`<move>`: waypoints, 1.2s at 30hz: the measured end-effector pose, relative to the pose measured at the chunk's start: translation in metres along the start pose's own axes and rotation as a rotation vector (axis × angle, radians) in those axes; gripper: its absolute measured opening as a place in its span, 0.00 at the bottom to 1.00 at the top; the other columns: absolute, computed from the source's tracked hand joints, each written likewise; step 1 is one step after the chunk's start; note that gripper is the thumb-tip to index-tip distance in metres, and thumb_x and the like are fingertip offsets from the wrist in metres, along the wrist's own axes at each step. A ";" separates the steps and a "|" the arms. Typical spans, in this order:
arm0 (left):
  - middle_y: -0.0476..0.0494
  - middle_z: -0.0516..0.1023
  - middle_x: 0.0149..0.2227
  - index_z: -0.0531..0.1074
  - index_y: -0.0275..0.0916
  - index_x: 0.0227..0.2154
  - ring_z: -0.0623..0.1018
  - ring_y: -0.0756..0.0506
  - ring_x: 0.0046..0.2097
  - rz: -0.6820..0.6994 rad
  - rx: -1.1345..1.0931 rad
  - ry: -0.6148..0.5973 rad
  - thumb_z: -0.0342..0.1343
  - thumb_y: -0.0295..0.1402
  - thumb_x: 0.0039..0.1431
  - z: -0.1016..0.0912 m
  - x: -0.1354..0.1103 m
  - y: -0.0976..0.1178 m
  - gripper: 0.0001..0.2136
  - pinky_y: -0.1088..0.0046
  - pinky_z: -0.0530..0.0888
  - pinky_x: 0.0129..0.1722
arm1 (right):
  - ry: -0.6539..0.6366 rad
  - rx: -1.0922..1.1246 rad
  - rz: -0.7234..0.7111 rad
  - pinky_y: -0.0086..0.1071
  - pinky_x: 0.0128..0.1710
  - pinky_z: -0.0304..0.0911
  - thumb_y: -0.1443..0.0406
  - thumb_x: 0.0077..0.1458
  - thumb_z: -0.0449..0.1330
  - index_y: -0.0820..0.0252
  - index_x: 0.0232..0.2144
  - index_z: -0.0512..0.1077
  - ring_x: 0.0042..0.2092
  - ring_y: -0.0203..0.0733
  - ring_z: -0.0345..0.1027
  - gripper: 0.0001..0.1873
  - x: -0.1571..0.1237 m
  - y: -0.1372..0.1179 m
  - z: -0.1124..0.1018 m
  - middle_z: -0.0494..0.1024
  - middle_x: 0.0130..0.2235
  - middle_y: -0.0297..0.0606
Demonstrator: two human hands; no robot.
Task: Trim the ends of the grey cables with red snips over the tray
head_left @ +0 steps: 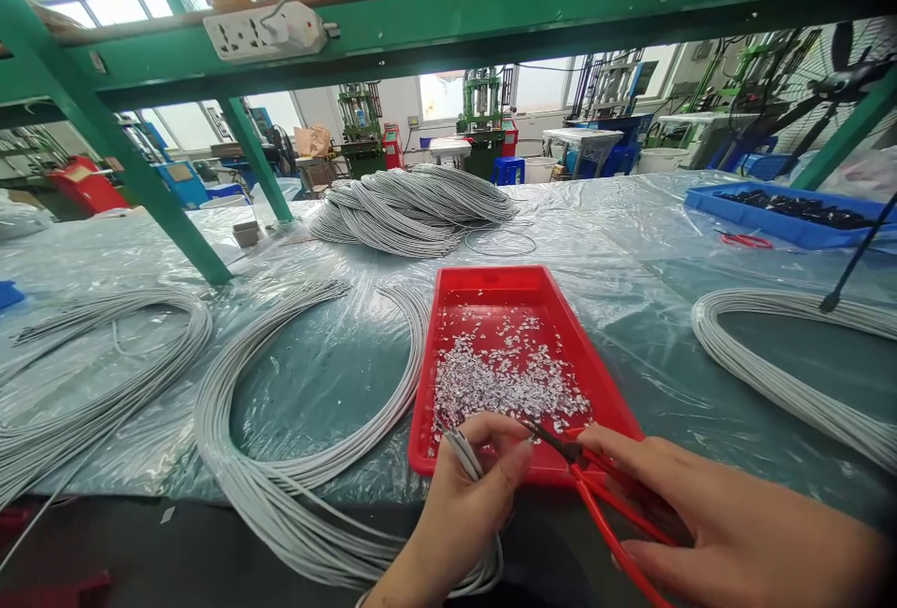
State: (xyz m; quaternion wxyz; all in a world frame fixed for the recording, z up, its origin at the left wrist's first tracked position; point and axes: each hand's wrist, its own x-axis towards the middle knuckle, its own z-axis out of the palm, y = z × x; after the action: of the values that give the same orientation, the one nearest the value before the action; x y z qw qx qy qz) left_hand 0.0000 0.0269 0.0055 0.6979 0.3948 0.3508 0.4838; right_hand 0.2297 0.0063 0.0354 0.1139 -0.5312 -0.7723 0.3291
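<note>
Well left of our grip lies a loose grey coil [161,384], its strands spread out. Nearer, just left of our fingers, is a ring-shaped coil [217,412]; its lower strands pass behind our left wrist.

Our left hand [473,487] is closed on a small bundle of grey cables [462,451], whose ends poke up through the crook of thumb and forefinger. Thumb and forefinger meet in a pinch at the cutter tips; what lies between them is too small to tell. We judge each cable light and springy, smooth enough to slide if held loosely, and the trailing length likely to drag. The best hold seems close behind the ends, with the strands laid side by side.

Ahead of the grip, beyond the work, sits a large heap of coils [420,206]. Directly beneath and ahead of our fingers is a red tray [589,360], strewn with shiny clippings [491,379], light enough, we think, to scatter.

Right of the pinch, our right hand [693,505] is wrapped around red-handled cutters [595,496]; we cannot tell whether the blades meet. The handles look the surest place to hold, clear of the sharp tips.

Well right lies another coil [763,360].
</note>
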 end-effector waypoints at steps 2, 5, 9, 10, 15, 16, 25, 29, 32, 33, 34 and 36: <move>0.62 0.59 0.17 0.75 0.37 0.33 0.53 0.60 0.16 0.005 0.012 -0.002 0.72 0.51 0.48 -0.001 0.000 -0.001 0.22 0.82 0.50 0.16 | -0.002 -0.037 -0.010 0.39 0.35 0.78 0.56 0.52 0.63 0.45 0.56 0.74 0.47 0.60 0.81 0.27 -0.001 0.006 0.004 0.83 0.53 0.44; 0.64 0.56 0.15 0.75 0.37 0.33 0.51 0.59 0.15 0.015 0.016 -0.031 0.71 0.52 0.49 -0.003 0.002 -0.006 0.23 0.82 0.49 0.15 | 0.020 -0.063 0.001 0.40 0.36 0.79 0.56 0.51 0.64 0.44 0.65 0.67 0.49 0.62 0.81 0.38 -0.003 0.011 0.011 0.82 0.55 0.46; 0.63 0.59 0.15 0.75 0.37 0.34 0.51 0.59 0.15 0.024 0.000 -0.077 0.70 0.52 0.51 -0.008 0.005 -0.012 0.22 0.81 0.49 0.14 | 0.102 -0.045 0.026 0.43 0.41 0.80 0.57 0.50 0.66 0.43 0.66 0.67 0.53 0.65 0.78 0.40 -0.008 0.013 0.018 0.82 0.55 0.46; 0.63 0.59 0.15 0.75 0.38 0.35 0.51 0.59 0.15 0.022 -0.005 -0.081 0.70 0.51 0.52 -0.009 0.005 -0.013 0.21 0.82 0.49 0.14 | 0.082 -0.044 0.014 0.44 0.41 0.80 0.57 0.49 0.67 0.43 0.66 0.67 0.53 0.65 0.78 0.41 -0.008 0.014 0.019 0.82 0.55 0.46; 0.62 0.61 0.17 0.76 0.38 0.34 0.51 0.60 0.15 0.009 -0.029 -0.074 0.71 0.49 0.52 -0.012 0.004 -0.015 0.20 0.83 0.49 0.14 | -0.045 -0.072 0.016 0.45 0.40 0.80 0.53 0.53 0.64 0.45 0.67 0.64 0.52 0.67 0.78 0.40 -0.006 0.013 0.015 0.80 0.58 0.50; 0.61 0.62 0.18 0.76 0.38 0.34 0.51 0.60 0.15 0.001 -0.034 -0.073 0.71 0.49 0.51 -0.012 0.004 -0.015 0.20 0.83 0.49 0.14 | -0.049 -0.072 0.025 0.46 0.39 0.80 0.53 0.53 0.64 0.45 0.68 0.64 0.52 0.67 0.78 0.40 -0.005 0.011 0.013 0.80 0.58 0.50; 0.62 0.60 0.17 0.76 0.38 0.33 0.51 0.60 0.15 -0.018 -0.037 -0.099 0.72 0.48 0.51 -0.010 0.000 -0.006 0.18 0.83 0.51 0.14 | -0.066 0.092 -0.059 0.37 0.33 0.78 0.61 0.53 0.65 0.48 0.60 0.74 0.43 0.59 0.83 0.30 0.000 -0.002 0.000 0.87 0.48 0.43; 0.63 0.56 0.15 0.78 0.38 0.33 0.49 0.60 0.14 0.004 -0.006 -0.108 0.71 0.49 0.51 -0.012 0.003 -0.009 0.19 0.82 0.50 0.14 | -0.099 0.153 -0.095 0.40 0.44 0.79 0.55 0.63 0.60 0.49 0.63 0.72 0.52 0.62 0.79 0.27 0.001 0.005 0.002 0.83 0.55 0.44; 0.63 0.56 0.15 0.79 0.37 0.33 0.50 0.59 0.15 0.009 0.035 -0.095 0.71 0.49 0.52 -0.013 0.005 -0.008 0.19 0.82 0.50 0.14 | -0.111 0.133 -0.063 0.47 0.54 0.74 0.50 0.67 0.54 0.49 0.68 0.66 0.60 0.64 0.73 0.30 -0.001 0.011 0.001 0.78 0.61 0.44; 0.62 0.57 0.16 0.79 0.37 0.34 0.50 0.59 0.15 0.008 0.041 -0.094 0.71 0.49 0.52 -0.014 0.006 -0.007 0.19 0.82 0.51 0.14 | -0.115 0.124 -0.031 0.49 0.57 0.71 0.48 0.67 0.53 0.49 0.69 0.64 0.62 0.66 0.70 0.32 -0.001 0.013 0.000 0.76 0.63 0.45; 0.62 0.58 0.16 0.79 0.37 0.34 0.50 0.59 0.15 0.008 0.044 -0.092 0.71 0.50 0.52 -0.014 0.006 -0.007 0.19 0.82 0.51 0.14 | -0.119 0.123 0.010 0.51 0.59 0.69 0.46 0.66 0.54 0.51 0.70 0.63 0.63 0.67 0.68 0.35 -0.001 0.015 -0.001 0.74 0.64 0.46; 0.61 0.60 0.17 0.80 0.38 0.36 0.52 0.59 0.15 0.017 0.054 -0.094 0.69 0.51 0.53 -0.014 0.006 -0.011 0.20 0.82 0.52 0.14 | -0.090 0.171 0.098 0.52 0.59 0.69 0.42 0.63 0.56 0.54 0.71 0.59 0.62 0.67 0.69 0.42 0.002 0.019 -0.001 0.73 0.64 0.50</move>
State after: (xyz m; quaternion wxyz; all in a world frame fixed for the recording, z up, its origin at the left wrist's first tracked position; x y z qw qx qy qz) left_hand -0.0062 0.0327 -0.0110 0.6985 0.4389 0.3271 0.4610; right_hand 0.2440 0.0127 0.0238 0.1079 -0.5413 -0.7190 0.4225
